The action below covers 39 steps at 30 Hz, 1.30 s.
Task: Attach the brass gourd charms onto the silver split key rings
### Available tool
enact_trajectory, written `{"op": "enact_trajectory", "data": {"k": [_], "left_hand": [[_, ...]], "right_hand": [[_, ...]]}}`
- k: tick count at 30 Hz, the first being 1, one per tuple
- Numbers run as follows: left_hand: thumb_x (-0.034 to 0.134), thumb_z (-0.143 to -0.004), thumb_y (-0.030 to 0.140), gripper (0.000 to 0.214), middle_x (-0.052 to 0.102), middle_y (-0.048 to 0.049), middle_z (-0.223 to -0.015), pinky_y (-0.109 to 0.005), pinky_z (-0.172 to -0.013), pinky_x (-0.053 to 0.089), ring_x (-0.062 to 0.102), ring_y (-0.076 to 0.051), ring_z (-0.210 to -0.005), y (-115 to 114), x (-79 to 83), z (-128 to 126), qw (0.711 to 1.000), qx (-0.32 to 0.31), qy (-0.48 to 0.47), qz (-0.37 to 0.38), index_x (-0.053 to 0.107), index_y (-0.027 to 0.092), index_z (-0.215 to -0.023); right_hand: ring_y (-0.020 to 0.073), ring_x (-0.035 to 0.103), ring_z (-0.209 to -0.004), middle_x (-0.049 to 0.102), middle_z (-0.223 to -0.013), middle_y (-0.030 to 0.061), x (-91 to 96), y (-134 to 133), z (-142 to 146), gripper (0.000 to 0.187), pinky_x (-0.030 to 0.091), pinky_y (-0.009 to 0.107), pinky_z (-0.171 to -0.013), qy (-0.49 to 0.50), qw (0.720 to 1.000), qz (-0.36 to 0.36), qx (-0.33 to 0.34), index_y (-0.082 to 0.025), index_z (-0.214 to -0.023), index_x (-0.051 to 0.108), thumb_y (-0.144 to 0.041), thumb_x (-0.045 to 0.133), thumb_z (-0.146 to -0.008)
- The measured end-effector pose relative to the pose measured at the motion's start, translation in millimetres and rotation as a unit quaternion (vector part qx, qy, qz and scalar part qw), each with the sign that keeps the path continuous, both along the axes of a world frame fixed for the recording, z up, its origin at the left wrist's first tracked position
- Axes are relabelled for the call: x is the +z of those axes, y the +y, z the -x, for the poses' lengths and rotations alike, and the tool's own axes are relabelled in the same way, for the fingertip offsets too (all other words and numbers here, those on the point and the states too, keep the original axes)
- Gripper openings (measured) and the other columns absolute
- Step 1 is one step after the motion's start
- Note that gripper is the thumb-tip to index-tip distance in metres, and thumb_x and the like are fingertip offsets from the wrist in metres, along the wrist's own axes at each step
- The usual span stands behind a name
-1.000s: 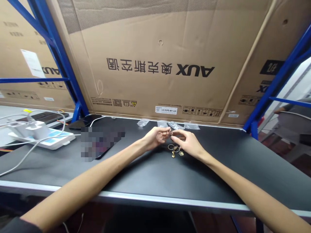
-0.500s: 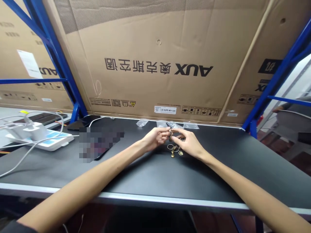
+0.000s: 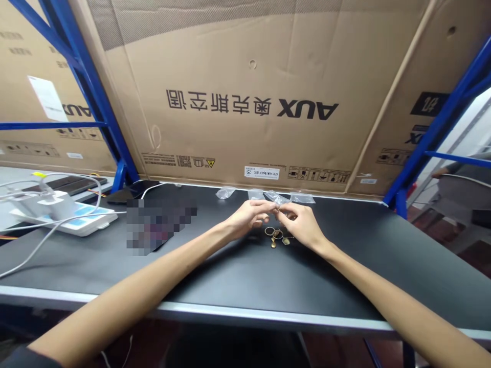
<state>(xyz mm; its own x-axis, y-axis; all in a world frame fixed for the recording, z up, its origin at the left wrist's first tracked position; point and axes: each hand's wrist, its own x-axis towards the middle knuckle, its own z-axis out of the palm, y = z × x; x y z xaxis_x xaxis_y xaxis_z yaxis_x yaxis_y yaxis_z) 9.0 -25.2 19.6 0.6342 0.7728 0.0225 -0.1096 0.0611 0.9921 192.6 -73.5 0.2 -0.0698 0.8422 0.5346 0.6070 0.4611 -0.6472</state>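
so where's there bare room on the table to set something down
On the black, silver-edged tabletop, the widest bare patch lies right of the right forearm; another between it and the left forearm, nearer than the gold-coloured metal pieces. Crowded: along the brown cardboard box, with clear plastic bags, and left, around the white plastic power strip.
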Motion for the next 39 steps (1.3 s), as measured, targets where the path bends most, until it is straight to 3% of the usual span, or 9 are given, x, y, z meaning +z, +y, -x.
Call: {"op": "enact_trajectory", "data": {"k": [5, 13, 19, 29, 34, 39], "left_hand": [[0.081, -0.073, 0.041, 0.033, 0.07, -0.0058, -0.095, -0.022, -0.06, 0.035, 0.057, -0.009, -0.069, 1.2, -2.5, -0.6, 1.0, 0.013, 0.008, -0.024, 0.076, 0.014, -0.09], [0.076, -0.076, 0.042, 0.03, 0.073, -0.0089, -0.091, -0.021, -0.048, 0.024, 0.062, -0.012, -0.067, 1.3, -3.2, -1.6, 0.994, 0.05, 0.037, -0.092, 0.076, 0.013, -0.083], [0.077, -0.076, 0.042, 0.031, 0.073, -0.0088, -0.087, -0.02, -0.047, 0.026, 0.063, -0.012, -0.067, 0.2, -2.3, -1.4, 0.993, 0.032, 0.019, -0.109, 0.077, 0.013, -0.085], [0.072, -0.079, 0.038, 0.025, 0.074, -0.0079, -0.082, -0.019, -0.044, 0.031, 0.069, -0.014, -0.062, -3.3, 0.5, -3.7, 0.981, 0.081, 0.06, -0.168, 0.073, 0.013, -0.077], [0.066, -0.084, 0.032, 0.019, 0.068, -0.0028, -0.069, -0.022, -0.054, 0.045, 0.066, -0.014, -0.06, -5.6, -2.5, -4.2, 0.948, 0.11, 0.067, -0.29, 0.067, 0.014, -0.078], [0.063, -0.082, 0.022, 0.009, 0.064, -0.0008, -0.074, -0.022, -0.058, 0.046, 0.058, -0.011, -0.061, 0.9, -6.5, -1.7, 0.856, 0.154, 0.117, -0.479, 0.064, 0.016, -0.075]], "right_hand": [[0.02, 0.066, -0.072, 0.076, -0.084, 0.0025, -1.3, 0.1, -0.9, 0.023, 0.052, 0.033, -0.07, -0.036, 0.999, -0.021, -0.005, -0.024, -0.088, 0.079, -0.036, 0.06, -0.092], [0.0185, 0.064, -0.071, 0.075, -0.084, 0.0036, -1.0, 0.1, -1.8, 0.025, 0.05, 0.031, -0.069, -0.057, 0.998, -0.026, -0.008, -0.024, -0.087, 0.08, -0.037, 0.059, -0.094], [0.0182, 0.063, -0.07, 0.074, -0.08, 0.0026, 1.7, -0.6, -2.4, 0.029, 0.048, 0.031, -0.067, -0.069, 0.997, -0.034, -0.003, -0.025, -0.084, 0.08, -0.039, 0.058, -0.096], [0.0187, 0.065, -0.07, 0.076, -0.086, 0.0037, -1.4, 0.6, -3.9, 0.023, 0.05, 0.032, -0.069, -0.07, 0.997, -0.039, -0.009, -0.025, -0.093, 0.081, -0.036, 0.061, -0.094], [0.0188, 0.064, -0.072, 0.075, -0.085, 0.0041, 0.3, -0.9, -2.1, 0.025, 0.05, 0.032, -0.071, -0.077, 0.997, -0.031, -0.005, -0.023, -0.092, 0.08, -0.035, 0.058, -0.096], [0.0193, 0.063, -0.072, 0.073, -0.083, 0.005, 7.1, -5.0, 1.7, 0.032, 0.049, 0.032, -0.07, -0.082, 0.996, -0.011, 0.027, -0.021, -0.085, 0.076, -0.035, 0.051, -0.098]]}}
